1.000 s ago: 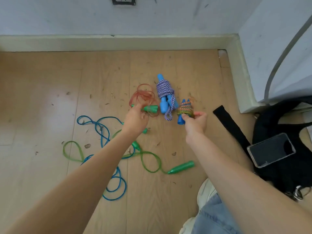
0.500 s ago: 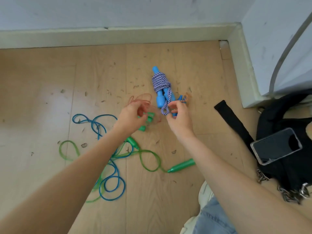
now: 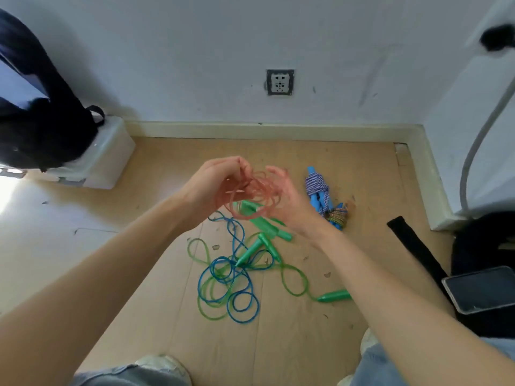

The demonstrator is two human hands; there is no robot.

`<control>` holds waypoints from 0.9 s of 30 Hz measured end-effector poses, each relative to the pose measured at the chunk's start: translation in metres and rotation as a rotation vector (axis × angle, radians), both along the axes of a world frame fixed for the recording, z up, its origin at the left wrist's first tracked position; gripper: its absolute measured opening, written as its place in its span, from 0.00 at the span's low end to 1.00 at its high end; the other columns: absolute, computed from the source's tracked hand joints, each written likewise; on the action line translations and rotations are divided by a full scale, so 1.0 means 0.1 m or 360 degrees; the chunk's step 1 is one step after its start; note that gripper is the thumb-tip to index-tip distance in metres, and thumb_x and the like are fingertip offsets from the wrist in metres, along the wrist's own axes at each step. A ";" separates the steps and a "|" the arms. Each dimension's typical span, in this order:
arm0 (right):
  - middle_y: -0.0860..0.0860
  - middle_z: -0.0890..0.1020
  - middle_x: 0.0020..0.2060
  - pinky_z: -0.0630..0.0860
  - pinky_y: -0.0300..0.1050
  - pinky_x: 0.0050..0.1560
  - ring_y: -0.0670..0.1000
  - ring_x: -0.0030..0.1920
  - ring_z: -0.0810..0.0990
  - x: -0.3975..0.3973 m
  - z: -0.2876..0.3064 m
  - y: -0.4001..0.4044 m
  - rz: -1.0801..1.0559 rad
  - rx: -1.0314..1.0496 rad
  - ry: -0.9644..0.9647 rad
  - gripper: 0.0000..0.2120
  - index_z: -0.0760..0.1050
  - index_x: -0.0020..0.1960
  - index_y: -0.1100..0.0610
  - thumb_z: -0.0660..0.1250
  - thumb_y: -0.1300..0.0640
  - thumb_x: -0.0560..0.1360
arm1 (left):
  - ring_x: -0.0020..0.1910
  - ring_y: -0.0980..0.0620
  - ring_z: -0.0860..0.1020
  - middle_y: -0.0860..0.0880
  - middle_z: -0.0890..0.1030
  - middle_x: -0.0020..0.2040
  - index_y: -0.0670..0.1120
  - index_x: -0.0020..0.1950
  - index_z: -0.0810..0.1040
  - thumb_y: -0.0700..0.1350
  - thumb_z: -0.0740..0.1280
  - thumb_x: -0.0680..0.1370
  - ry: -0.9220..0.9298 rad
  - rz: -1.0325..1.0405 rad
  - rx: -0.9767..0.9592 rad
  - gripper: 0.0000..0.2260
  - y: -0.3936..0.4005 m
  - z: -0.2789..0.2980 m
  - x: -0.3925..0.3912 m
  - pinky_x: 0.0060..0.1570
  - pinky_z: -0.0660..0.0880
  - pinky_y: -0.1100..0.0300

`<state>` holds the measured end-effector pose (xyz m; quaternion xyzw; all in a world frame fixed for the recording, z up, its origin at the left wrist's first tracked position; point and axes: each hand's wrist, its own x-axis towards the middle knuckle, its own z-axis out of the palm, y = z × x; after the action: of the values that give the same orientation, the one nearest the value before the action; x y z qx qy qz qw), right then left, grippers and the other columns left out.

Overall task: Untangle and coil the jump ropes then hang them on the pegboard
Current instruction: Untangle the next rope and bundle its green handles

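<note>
Both hands are raised above the wooden floor (image 3: 156, 288), holding a bundle of loops of the orange rope (image 3: 257, 196) between them. The left hand (image 3: 216, 188) has its fingers curled into the loops, and the right hand (image 3: 289, 201) cups them from the other side. Green handles (image 3: 262, 221) hang just under the bundle. On the floor below lies a loose tangle of the blue rope (image 3: 231, 285) and the green rope (image 3: 292, 280), one green handle lying at its right end. Near the right hand rests a wound bundle with blue handles (image 3: 319, 190), a smaller multicoloured bundle (image 3: 338, 215) touching it. A phone (image 3: 482, 291) lies on a black bag at the right, and a wall socket (image 3: 279, 82) sits above the skirting.
</note>
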<state>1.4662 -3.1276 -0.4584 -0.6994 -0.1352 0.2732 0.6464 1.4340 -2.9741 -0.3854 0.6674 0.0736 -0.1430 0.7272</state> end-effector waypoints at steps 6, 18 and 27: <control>0.53 0.80 0.40 0.74 0.43 0.48 0.48 0.37 0.77 -0.27 0.87 0.05 0.0035 -0.0066 0.0086 0.08 0.76 0.52 0.58 0.69 0.61 0.73 | 0.47 0.54 0.77 0.51 0.79 0.47 0.47 0.54 0.76 0.42 0.58 0.77 -0.0146 0.0308 -0.0197 0.09 0.23 0.53 -0.40 0.49 0.73 0.62; 0.53 0.80 0.52 0.79 0.43 0.42 0.50 0.45 0.80 -0.61 1.64 -0.18 0.0114 -0.0452 0.0250 0.12 0.72 0.58 0.56 0.66 0.58 0.75 | 0.41 0.50 0.83 0.41 0.82 0.47 0.35 0.50 0.77 0.36 0.69 0.72 0.0026 0.0437 -0.0032 0.09 0.12 0.70 -0.90 0.38 0.79 0.65; 0.44 0.80 0.43 0.72 0.34 0.43 0.44 0.45 0.78 -0.54 1.50 -0.15 -0.0187 -0.0885 -0.1064 0.08 0.76 0.48 0.53 0.65 0.50 0.74 | 0.32 0.55 0.80 0.42 0.79 0.41 0.38 0.45 0.74 0.41 0.69 0.73 -0.0007 0.0672 0.0066 0.07 0.13 0.60 -0.84 0.33 0.78 0.67</control>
<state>1.4119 -3.1423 -0.3085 -0.9033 -0.2183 0.0205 0.3688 1.3501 -2.9616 -0.3252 0.6523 0.2132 0.0155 0.7272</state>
